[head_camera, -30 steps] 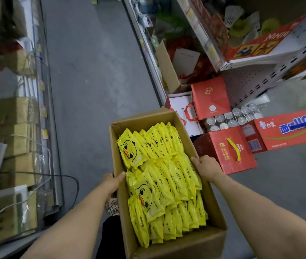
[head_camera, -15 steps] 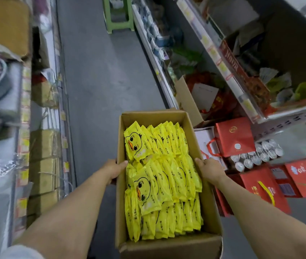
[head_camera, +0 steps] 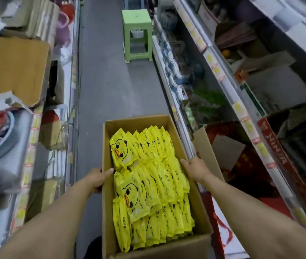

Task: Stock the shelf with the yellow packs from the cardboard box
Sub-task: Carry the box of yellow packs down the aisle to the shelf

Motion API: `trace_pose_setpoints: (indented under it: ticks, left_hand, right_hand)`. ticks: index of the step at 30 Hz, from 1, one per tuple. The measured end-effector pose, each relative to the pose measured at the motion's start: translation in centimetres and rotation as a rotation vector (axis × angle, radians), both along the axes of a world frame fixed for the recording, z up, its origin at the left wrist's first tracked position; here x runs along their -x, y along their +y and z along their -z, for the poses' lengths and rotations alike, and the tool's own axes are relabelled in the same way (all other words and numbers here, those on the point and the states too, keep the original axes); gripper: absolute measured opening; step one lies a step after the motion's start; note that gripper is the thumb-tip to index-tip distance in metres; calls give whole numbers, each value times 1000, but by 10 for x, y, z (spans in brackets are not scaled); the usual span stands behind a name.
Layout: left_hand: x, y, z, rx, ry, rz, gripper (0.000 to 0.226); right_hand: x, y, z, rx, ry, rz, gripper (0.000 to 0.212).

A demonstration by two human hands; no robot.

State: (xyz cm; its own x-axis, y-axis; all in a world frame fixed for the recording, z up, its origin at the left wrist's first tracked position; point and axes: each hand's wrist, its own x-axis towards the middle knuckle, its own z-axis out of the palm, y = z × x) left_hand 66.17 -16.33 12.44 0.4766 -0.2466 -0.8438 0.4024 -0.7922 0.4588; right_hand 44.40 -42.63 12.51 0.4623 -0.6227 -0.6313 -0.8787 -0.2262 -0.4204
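Clasping the cardboard box (head_camera: 157, 249) by its long walls, left hand (head_camera: 97, 177) and right hand (head_camera: 195, 168) flank the yellow packs (head_camera: 148, 184), the shelf (head_camera: 216, 59) lying nearer the right hand.

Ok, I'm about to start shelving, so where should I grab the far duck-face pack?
Probably pinch the pack by its free upper edge, coming from above. It leans face-up on its row, other packs crowd its right side, and the box wall hems in its left.

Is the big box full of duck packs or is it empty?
Full. The yellow packs stand packed in rows from end to end of the cardboard box, hiding its bottom.
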Motion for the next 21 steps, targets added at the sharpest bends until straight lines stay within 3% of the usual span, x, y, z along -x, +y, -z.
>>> trace_pose_setpoints:
  ticks: [10,21]
  left_hand:
    - [-238,-165,-9,51,36,21,42]
    - [-487,-379,-32,46,-27,56,38]
  right_hand:
    - [-232,-160,-16,74,60,-18,44]
    - [-474,-370,-19,102,2,-34,49]
